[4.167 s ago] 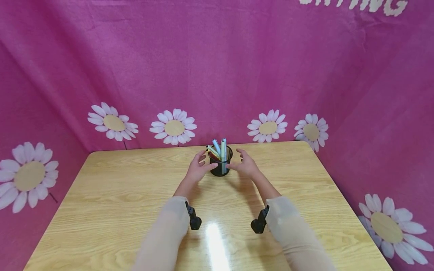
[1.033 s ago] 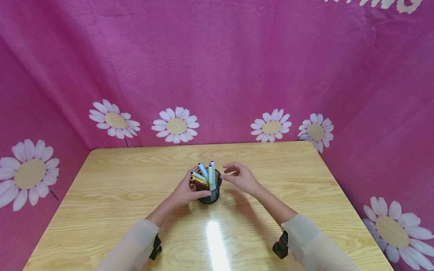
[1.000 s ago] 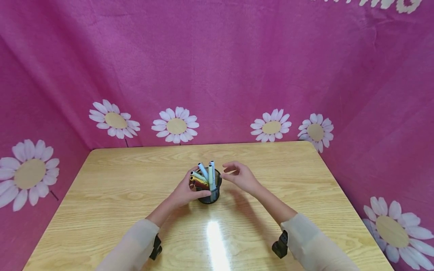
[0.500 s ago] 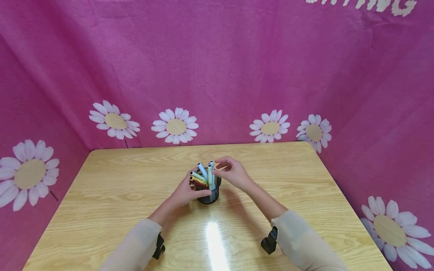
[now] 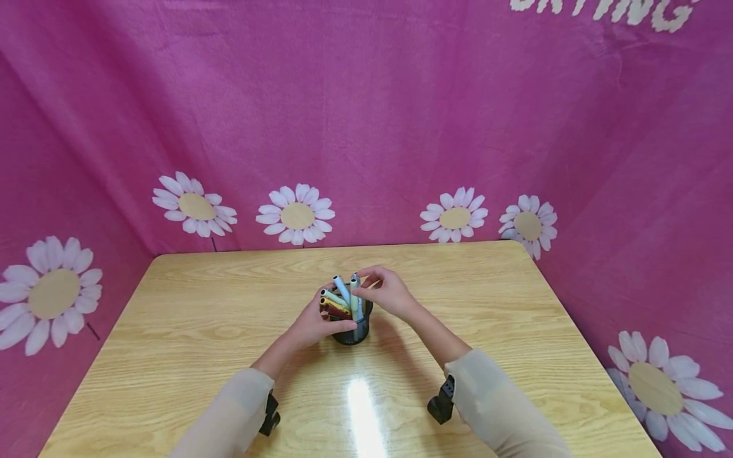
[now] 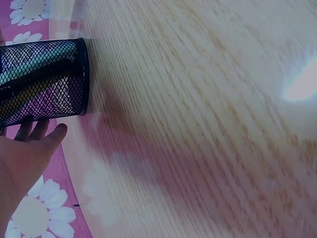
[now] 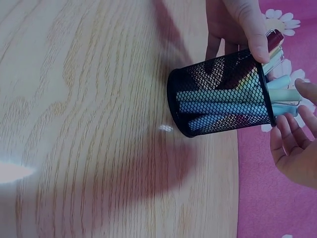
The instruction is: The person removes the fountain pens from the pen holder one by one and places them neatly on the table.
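A black mesh pen holder (image 5: 347, 336) stands upright on the table, filled with several pens. My left hand (image 5: 314, 324) grips it from the left, thumb across its front near the rim. In the right wrist view that thumb presses the mesh wall just below the rim. My right hand (image 5: 389, 295) reaches over the right rim, thumb and fingertips closed about the pen tops. There a pale green pen (image 5: 354, 308) and a light blue pen (image 7: 285, 110) stand together between thumb and fingers. Another light blue pen (image 5: 342, 288) and a yellow pen (image 5: 338, 305) lean left; a dark red pen (image 7: 274, 39) shows too.
The wood-grain table (image 5: 189, 331) carries a bright light reflection (image 5: 365, 413) near the front. A pink cloth (image 5: 366, 127) with printed daisies hangs behind and along both sides. Each sleeved wrist wears a small black camera, as on the right wrist camera (image 5: 441, 401).
Earlier the holder stood near the back edge; it has come nearer and slightly left with the left hand. Within the last second my right hand has moved left from beside the holder onto the pen tops.
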A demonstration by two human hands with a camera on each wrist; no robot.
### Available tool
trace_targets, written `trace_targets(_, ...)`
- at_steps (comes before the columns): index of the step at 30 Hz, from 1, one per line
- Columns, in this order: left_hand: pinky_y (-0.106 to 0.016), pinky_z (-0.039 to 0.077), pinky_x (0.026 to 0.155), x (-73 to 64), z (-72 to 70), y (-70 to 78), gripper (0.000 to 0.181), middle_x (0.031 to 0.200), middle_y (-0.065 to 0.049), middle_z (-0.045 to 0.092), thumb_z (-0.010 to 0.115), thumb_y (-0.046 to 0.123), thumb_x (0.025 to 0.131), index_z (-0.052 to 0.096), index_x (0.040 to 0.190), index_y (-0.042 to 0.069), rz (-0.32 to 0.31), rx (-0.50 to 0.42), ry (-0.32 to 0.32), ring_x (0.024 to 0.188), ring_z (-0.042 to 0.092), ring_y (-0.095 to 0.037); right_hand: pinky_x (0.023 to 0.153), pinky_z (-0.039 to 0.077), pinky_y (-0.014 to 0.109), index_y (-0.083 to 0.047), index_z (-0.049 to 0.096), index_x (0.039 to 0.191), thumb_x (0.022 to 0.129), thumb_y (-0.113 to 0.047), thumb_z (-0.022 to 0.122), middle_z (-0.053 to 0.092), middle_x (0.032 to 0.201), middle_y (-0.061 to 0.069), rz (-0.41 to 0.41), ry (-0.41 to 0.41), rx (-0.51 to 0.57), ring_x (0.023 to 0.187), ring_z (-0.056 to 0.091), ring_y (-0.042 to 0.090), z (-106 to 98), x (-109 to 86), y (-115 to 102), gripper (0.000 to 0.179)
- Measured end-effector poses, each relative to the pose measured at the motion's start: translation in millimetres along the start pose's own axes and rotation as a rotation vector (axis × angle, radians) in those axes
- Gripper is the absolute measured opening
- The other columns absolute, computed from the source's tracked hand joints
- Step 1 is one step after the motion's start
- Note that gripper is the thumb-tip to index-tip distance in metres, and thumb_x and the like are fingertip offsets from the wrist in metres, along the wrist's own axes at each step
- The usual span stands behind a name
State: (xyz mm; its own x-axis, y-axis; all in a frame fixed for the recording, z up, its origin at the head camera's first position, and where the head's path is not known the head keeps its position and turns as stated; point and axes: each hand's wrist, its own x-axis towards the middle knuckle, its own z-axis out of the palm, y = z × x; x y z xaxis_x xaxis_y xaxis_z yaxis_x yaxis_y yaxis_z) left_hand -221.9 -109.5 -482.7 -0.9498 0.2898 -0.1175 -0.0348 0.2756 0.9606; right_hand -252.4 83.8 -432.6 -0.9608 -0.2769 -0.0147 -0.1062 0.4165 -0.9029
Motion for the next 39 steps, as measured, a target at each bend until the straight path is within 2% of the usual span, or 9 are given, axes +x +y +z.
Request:
trace_targets(16,-0.047,0.038,0.104,-1.3,0.8,0.9,0.085,0.136,-0.003,0.044,0.077,0.024,0.078,0.024,0.144,0.023,-0.037,-0.015,-0.009,0.118,0.047,-0.024,0.059,0.045,0.023,-0.008,0.066,0.107,0.08,-0.021,0.074,0.062,0.087,0.007,-0.025,-0.016,-0.059,0.073,0.053,0.014,5.2,2.5,1.3,0.03)
trace_targets(28,-0.052,0.034,0.106,-0.4,0.8,1.8,0.081,0.136,-0.002,0.045,0.076,0.023,0.079,0.026,0.143,0.024,-0.017,0.006,0.005,0.119,0.048,-0.024,0.058,0.044,0.023,-0.009,0.066,0.105,0.08,-0.022,0.074,0.063,0.085,0.006,-0.024,-0.004,-0.062,0.073,0.053,0.014,6.1,4.8,0.6,0.029)
trace_targets(39,-0.049,0.037,0.104,0.5,-0.1,-0.6,0.082,0.136,-0.003,0.045,0.076,0.024,0.079,0.025,0.143,0.024,-0.014,0.015,0.002,0.116,0.049,-0.024,0.059,0.045,0.023,-0.008,0.065,0.098,0.078,-0.023,0.076,0.064,0.086,0.006,-0.017,0.001,-0.057,0.074,0.054,0.015,6.6,4.1,1.0,0.027)
